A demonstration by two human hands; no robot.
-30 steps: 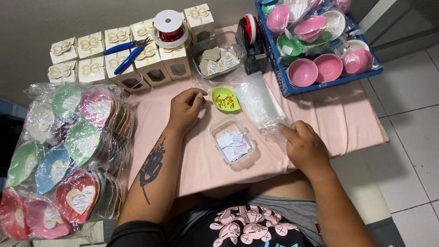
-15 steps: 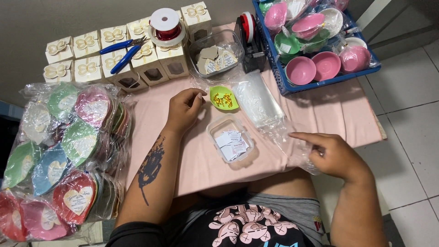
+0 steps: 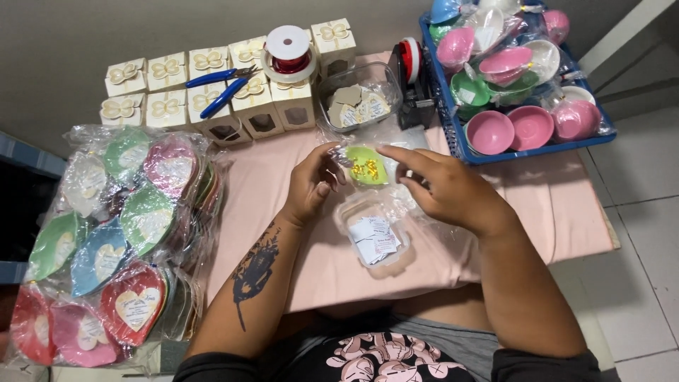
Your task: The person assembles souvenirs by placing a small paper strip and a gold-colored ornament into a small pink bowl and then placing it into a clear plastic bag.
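Note:
My left hand [image 3: 310, 185] rests on the pink tabletop [image 3: 254, 205], its fingertips pinching the clear wrap at the left edge of a small green heart-shaped dish [image 3: 367, 167] with yellow bits in it. My right hand [image 3: 444, 189] hovers just right of the dish, index finger stretched toward it, lying over crinkled clear plastic bags [image 3: 424, 212]. Below the dish sits a clear plastic tub [image 3: 373, 237] holding small white paper tags.
Wrapped heart dishes in several colours [image 3: 113, 233] pile up at the left. White gift boxes [image 3: 212, 92], blue pliers [image 3: 221, 86], a red ribbon spool [image 3: 288, 51], a tub of heart tags [image 3: 357, 102], a tape dispenser [image 3: 412, 78] and a blue crate of bowls [image 3: 516, 78] line the back.
My right hand has swung from the table's right front edge up and left to the green dish. My left hand stays at the dish.

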